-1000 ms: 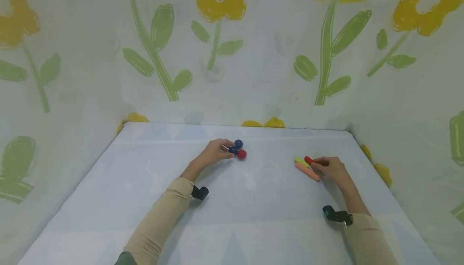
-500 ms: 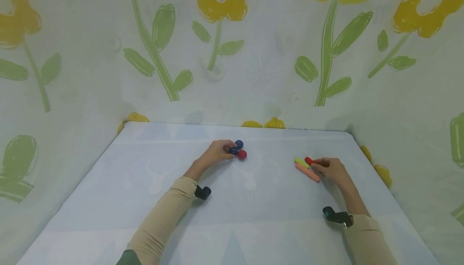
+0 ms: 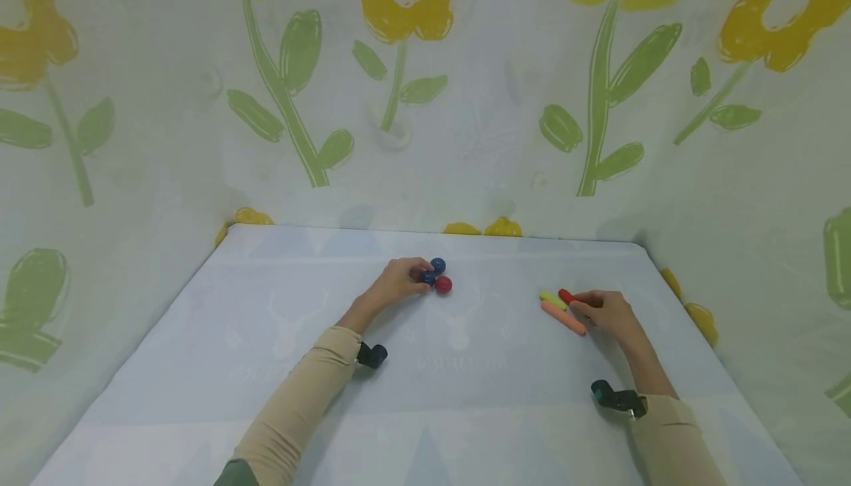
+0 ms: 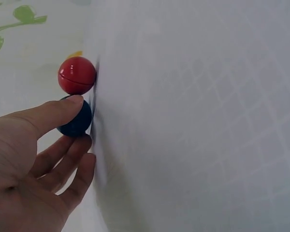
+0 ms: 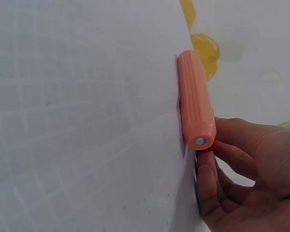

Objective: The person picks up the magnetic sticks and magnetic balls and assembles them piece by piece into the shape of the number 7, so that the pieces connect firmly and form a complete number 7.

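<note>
My left hand pinches a glossy dark blue ball between thumb and fingers. In the head view, a second blue ball sits just behind the pinched one, and a red ball lies to its front right. The red ball's seam line shows in the left wrist view. To the right, my right hand pinches one end of a short red rod. Beside that rod lie a yellow-green rod and a longer orange rod with ridged sides and a silver metal tip. In the right wrist view, the orange rod mostly hides the red one.
All pieces are on a white table with a faint pale pattern. A flower-printed curtain rises behind its back edge and along both sides. A black wrist camera is strapped to the left wrist, another to the right.
The left wrist has shifted very slightly to the right, with the fingers still at the blue ball. The right hand, the balls and the rods look the same as before.
</note>
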Demonstrator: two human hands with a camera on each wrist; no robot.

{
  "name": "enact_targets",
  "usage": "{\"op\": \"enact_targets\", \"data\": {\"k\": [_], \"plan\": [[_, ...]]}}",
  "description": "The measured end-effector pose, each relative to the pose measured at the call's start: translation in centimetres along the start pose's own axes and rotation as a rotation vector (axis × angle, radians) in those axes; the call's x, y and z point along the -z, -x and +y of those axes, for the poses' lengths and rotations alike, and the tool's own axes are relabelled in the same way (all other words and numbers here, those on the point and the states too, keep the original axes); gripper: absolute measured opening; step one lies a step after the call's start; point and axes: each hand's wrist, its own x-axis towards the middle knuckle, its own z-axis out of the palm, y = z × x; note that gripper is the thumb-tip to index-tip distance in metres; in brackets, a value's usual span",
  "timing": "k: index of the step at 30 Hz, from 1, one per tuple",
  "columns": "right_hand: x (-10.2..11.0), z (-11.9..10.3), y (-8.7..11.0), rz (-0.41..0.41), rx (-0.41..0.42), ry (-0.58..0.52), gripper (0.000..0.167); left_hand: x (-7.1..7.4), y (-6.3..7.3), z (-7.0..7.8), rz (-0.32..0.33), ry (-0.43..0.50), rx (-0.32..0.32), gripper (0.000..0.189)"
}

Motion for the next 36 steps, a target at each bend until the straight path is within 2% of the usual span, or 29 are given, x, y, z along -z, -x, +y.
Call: {"op": "enact_targets", "data": {"k": [6, 14, 22, 27, 36], "plan": [[0.0, 0.0, 0.0, 0.001, 0.022, 0.001, 0.045, 0.1, 0.1, 0.0, 0.005, -0.011, 0.012, 0.038], [-0.1, 0.1, 0.2, 0.003, 0.008, -0.002, 0.045, 0.3, 0.4, 0.0, 0.013, -0.016, 0.029, 0.037], [0.1, 0.3, -0.1, -0.007, 0.035, -0.009, 0.047, 0.8, 0.9, 0.4, 0.016, -0.016, -0.029, 0.038], [0.1, 0.2, -0.2, 0.011, 0.035, -0.002, 0.046, 1.2, 1.3, 0.9, 0.007, -0.023, -0.038, 0.039], [-0.1, 0.3, -0.1, 0.002, 0.015, -0.013, 0.046, 0.6, 2.8, 0.6, 0.002, 0.008, -0.102, 0.036]]}}
